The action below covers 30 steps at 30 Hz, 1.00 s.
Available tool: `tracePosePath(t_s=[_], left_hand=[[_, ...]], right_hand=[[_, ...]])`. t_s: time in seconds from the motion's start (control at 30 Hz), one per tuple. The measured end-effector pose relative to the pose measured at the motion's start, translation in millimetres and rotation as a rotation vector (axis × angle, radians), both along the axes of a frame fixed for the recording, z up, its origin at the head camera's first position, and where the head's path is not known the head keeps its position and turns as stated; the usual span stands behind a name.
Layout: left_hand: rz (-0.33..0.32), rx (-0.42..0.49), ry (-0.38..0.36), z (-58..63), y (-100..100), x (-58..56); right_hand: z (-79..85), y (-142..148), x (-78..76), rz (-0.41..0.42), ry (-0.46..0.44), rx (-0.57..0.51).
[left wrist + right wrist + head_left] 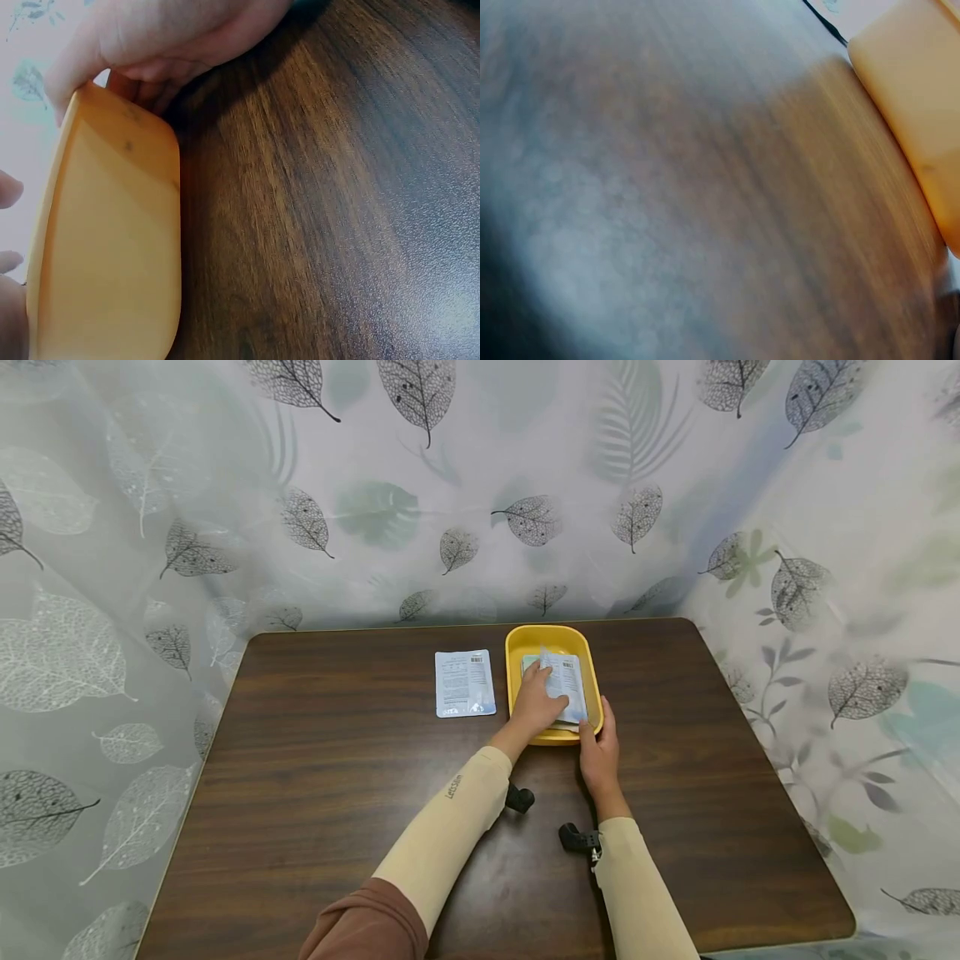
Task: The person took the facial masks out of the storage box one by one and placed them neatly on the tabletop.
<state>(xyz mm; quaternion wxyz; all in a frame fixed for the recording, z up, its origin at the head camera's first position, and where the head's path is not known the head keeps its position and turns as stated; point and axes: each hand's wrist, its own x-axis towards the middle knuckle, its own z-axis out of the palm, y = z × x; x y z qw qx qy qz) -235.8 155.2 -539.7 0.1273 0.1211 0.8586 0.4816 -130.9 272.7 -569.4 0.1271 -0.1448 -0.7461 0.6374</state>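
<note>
A yellow plastic tray (591,689) stands at the back of the table, holding light blue-and-white flat sachets (573,670) with printed text and a barcode. My left hand (536,702) reaches over the tray's near left side, thumb and fingers spread on the top sachet. With my right hand (600,756) I grip the tray's near right corner; the left wrist view shows the thumb over the rim and the fingers outside. Another printed sachet (465,683) lies flat on the table, left of the tray. The left fingertips are mostly cut off in the left wrist view.
The dark wood-grain table (337,777) has rounded corners. A leaf-patterned curtain (375,527) hangs behind it and along both sides. Black wrist camera mounts (577,838) stick out from the sleeves just over the tabletop.
</note>
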Motion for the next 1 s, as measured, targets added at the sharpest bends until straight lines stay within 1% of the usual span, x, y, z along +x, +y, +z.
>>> tracePosePath(t_s=[0.1, 0.3, 0.4, 0.5, 0.67, 0.8, 0.87, 1.0], left_hand=[[0.004, -0.005, -0.005, 0.9, -2, -0.8], [-0.002, 0.029, -0.014, 2.4, -3, -0.8], [0.001, 0.03, -0.001, 2.1, -3, 0.8], [0.011, 0.035, 0.028, 1.9, -2, 2.1], [0.032, 0.093, 0.067, 2.8, -5, 1.9], [0.053, 0.149, 0.089, 5.8, -11, -2.1], [0.065, 0.187, 0.098, 9.8, -14, -4.9], [0.054, 0.273, 0.107, 22.5, -23, -11.3]], right_hand=[[1.0, -1, 1.1, 0.001, 0.012, 0.0], [1.1, -2, 2.3, -0.001, 0.022, -0.001], [0.1, -2, 2.5, 0.002, 0.028, -0.007], [-0.8, -2, 2.3, 0.0, 0.016, 0.0], [0.1, -3, 1.8, -0.007, -0.007, 0.018], [0.4, -2, 1.5, -0.01, -0.004, 0.019], [0.2, -2, 1.6, -0.005, -0.008, 0.018], [0.6, -1, 2.3, -0.005, -0.023, 0.022]])
